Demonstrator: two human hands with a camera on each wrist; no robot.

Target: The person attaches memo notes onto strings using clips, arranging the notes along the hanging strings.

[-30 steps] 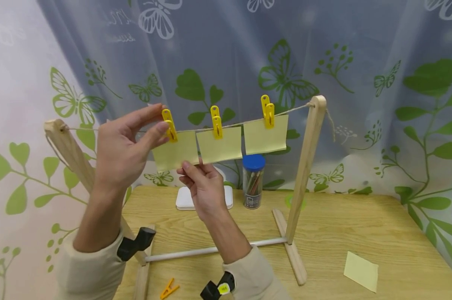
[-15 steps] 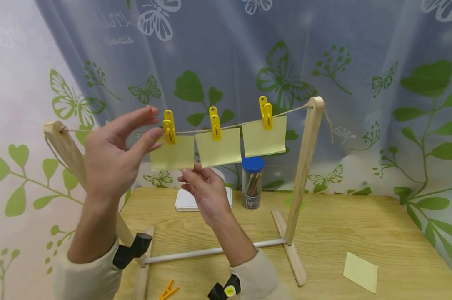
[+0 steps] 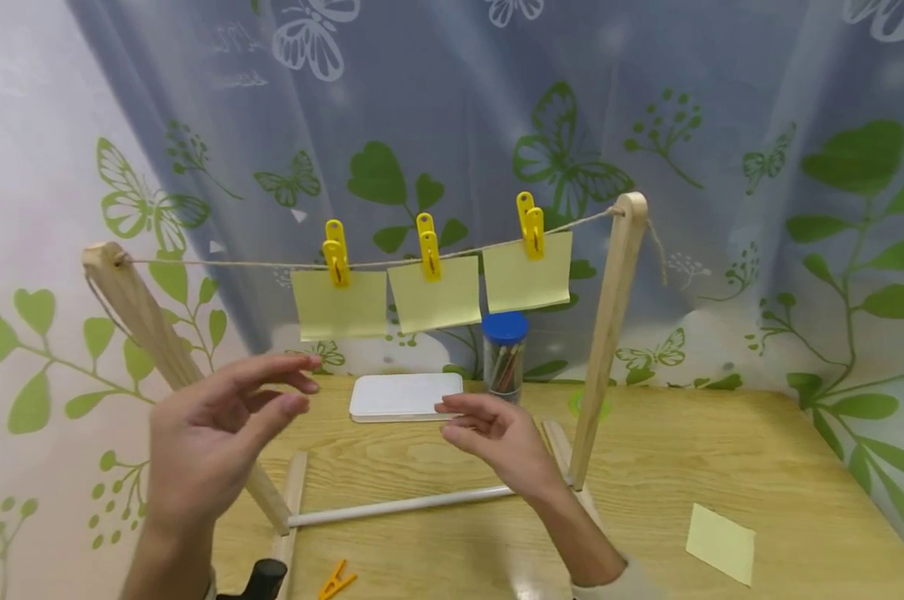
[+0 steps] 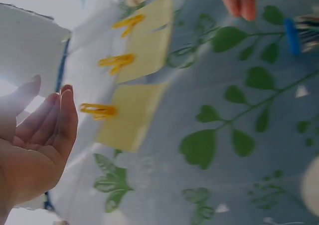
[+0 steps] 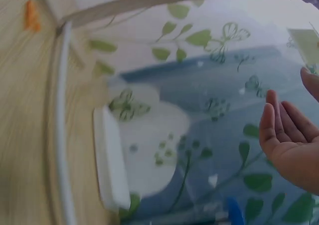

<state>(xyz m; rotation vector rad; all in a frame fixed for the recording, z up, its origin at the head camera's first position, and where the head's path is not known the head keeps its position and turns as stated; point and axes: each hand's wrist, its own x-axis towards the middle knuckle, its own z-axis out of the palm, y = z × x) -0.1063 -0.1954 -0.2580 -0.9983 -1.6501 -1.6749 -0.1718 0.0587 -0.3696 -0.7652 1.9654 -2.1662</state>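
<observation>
Three pale yellow paper notes hang in a row from a string, each under a yellow clothespin. The left note hangs by its clothespin, the middle note by another clothespin, and the right note by a third clothespin. Below and left of the left note, my left hand is held in the air with relaxed fingers and nothing in them. My right hand, also holding nothing, hovers before the white flat case, its fingers loosely bent.
Wooden posts, the left one and the right one, carry the string and are joined low down by a white rod. A blue-lidded jar of pencils stands behind. An orange clothespin and a loose yellow note lie on the table.
My left hand has let go of the left clothespin and moved down and left. My right hand has left the left note's lower edge and dropped down to the right.
</observation>
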